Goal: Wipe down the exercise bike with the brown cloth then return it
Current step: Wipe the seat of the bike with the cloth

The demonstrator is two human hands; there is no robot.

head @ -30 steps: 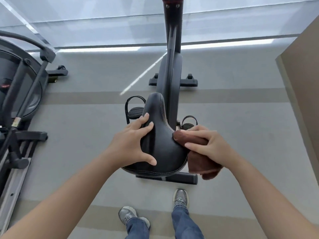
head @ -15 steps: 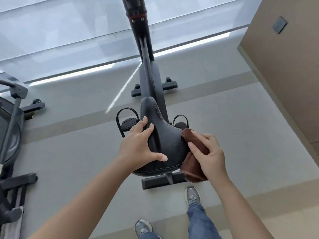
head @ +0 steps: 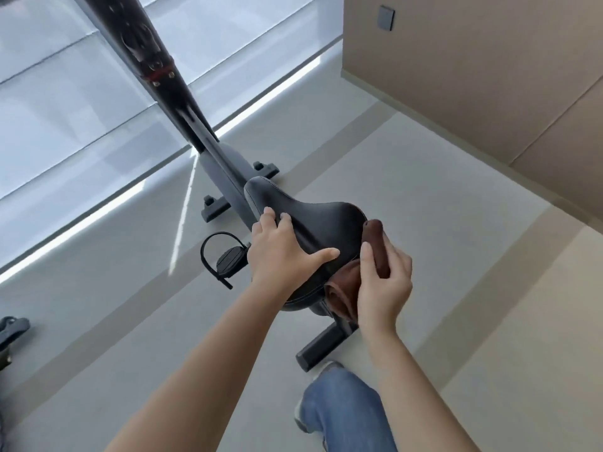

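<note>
The black exercise bike [head: 222,164] stands on the grey floor, its frame running up to the top left. Its black saddle [head: 313,216] is in the middle of the view. My left hand [head: 280,252] lies flat on the saddle's left side, fingers spread and thumb stretched across the top. My right hand [head: 385,282] grips the brown cloth [head: 375,243] and presses it against the saddle's right rear edge. Part of the cloth hangs in folds below the saddle.
A brown wall [head: 489,76] with a grey switch plate [head: 386,17] rises at the right. The bike's left pedal [head: 228,259] and rear foot bar [head: 323,347] are visible. My jeans leg [head: 342,412] stands behind the bike. Part of another machine [head: 11,327] shows at the left edge.
My view has swung to the right, so the bike now lies diagonally. The cloth has slid back along the saddle's right edge. My left hand has stayed on the saddle.
</note>
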